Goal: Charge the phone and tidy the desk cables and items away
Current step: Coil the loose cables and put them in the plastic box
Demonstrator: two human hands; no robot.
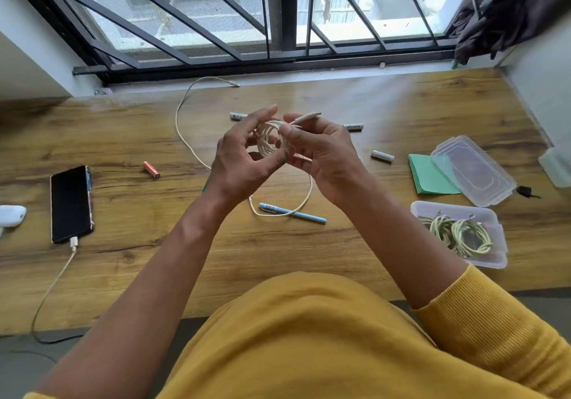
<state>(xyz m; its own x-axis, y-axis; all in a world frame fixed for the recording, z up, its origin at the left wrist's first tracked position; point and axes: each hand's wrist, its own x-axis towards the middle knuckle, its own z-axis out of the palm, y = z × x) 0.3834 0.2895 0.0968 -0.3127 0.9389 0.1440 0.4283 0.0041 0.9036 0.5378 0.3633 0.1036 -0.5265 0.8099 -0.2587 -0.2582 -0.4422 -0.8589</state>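
Above the middle of the wooden desk point(355, 250), both my hands hold a coiled cream cable point(268, 139). My left hand point(244, 157) curls round the coil. My right hand point(321, 154) pinches the cable's plug end between thumb and fingers. A second cream cable point(182, 114) lies loose on the desk behind and under my hands. The black phone point(70, 203) lies at the left with a charging cable point(55, 281) plugged into its near end. A clear plastic box point(491, 262) at the right holds coiled cables point(457, 235).
A blue pen point(293, 212), an orange battery point(151, 170) and white batteries point(382, 155) lie scattered on the desk. The box's clear lid point(472, 170) rests partly on a green notepad point(429, 179) at the right. A white case point(11, 215) sits at the left edge. A barred window runs behind.
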